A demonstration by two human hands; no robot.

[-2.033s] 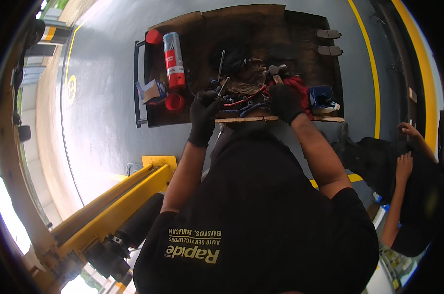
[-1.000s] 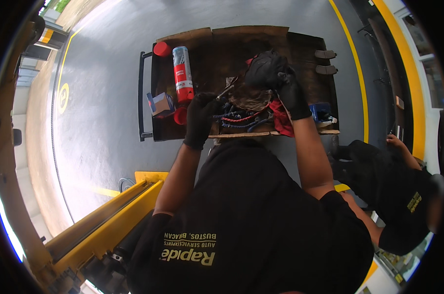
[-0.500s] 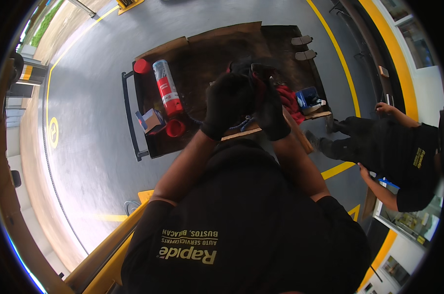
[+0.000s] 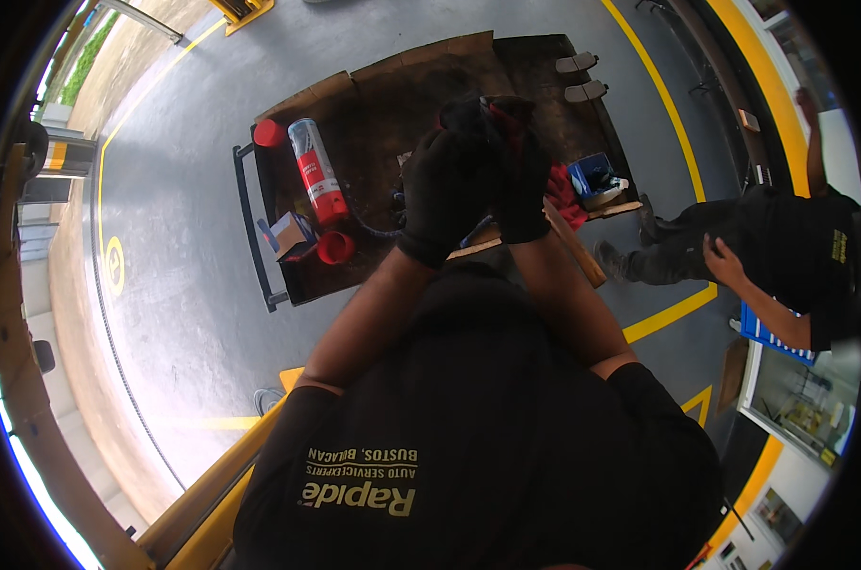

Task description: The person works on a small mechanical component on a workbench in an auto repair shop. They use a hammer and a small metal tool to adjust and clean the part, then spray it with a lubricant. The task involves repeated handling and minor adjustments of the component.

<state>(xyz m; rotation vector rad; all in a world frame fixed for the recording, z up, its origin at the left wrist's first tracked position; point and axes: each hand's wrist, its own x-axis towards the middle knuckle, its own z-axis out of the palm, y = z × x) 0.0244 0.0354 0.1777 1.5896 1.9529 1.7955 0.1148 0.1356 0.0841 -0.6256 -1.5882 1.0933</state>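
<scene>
The black-gloved left hand (image 4: 442, 195) and the right hand (image 4: 526, 195) sit close together over the near side of the worktop (image 4: 421, 85). The dark bundle (image 4: 478, 119), with a bit of red in it, is at 12 o'clock from the gap between them, right up against the fingers. It looks soft and bunched up, so I cannot tell which way its long side runs. The right hand seems to be holding it. The left hand is curled beside it, but black on black is hard to see, so I cannot tell if it grips too. Both look about as near. A wooden handle (image 4: 580, 252) pokes out by the right wrist, pointing to 5 o'clock.

The worktop is dark brown. From the left hand, a red and white can (image 4: 318, 176) lies at 9 o'clock and a red cap (image 4: 335, 248) at 8 o'clock. From the right hand, a blue box (image 4: 597, 179) is near 3 o'clock and two grey pads (image 4: 585, 91) are at 1 o'clock. The floor (image 4: 183, 285) is grey, and another person (image 4: 773, 237) stands a bit past 3 o'clock.
</scene>
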